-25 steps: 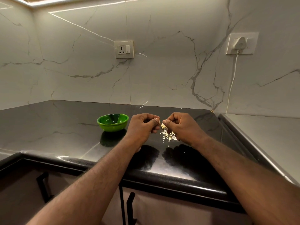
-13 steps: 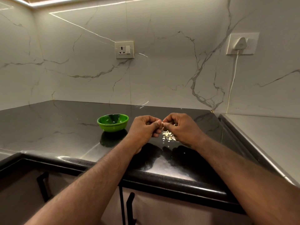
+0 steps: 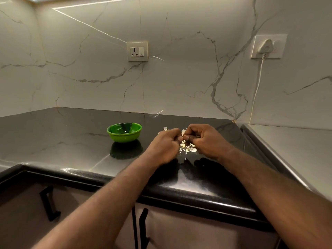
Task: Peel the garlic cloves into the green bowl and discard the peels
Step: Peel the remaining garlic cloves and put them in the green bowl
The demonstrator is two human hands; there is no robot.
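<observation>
While a clove [image 3: 183, 136] is being pinched

Where their fingertips meet at mid-frame, the left hand [image 3: 164, 146] and the right hand [image 3: 204, 141], both curled, pinch this small pale clove above the dark bench [image 3: 62, 137]. Peels [image 3: 188, 150] lie scattered under and behind them. Left of the hands stands the green bowl [image 3: 124, 132], apart from the peels.

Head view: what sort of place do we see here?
Most likely a home kitchen: a dark stone countertop in a corner, cabinet doors below it, and a green bowl beside garlic peels.
</observation>
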